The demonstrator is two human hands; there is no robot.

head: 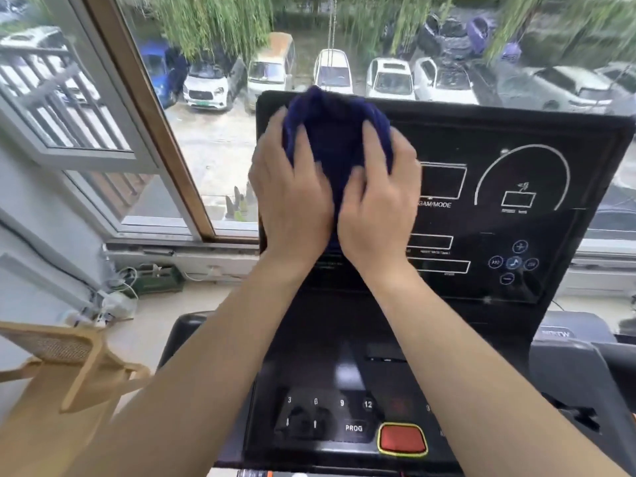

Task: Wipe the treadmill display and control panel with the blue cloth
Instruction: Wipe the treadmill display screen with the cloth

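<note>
Head view: left hand (292,187) and right hand (378,197) side by side, both pressing blue cloth (335,132) flat against upper left of treadmill display (499,173). Grip: fingers spread over bunched cloth, not fully closed. Control panel (344,418) below, uncovered; red button (402,438) at its lower edge. Window (213,139) left of display.

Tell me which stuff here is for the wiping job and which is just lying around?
For the job: blue cloth, left hand, right hand, treadmill display, control panel.

Just lying around: wooden chair, cables by the window.
</note>
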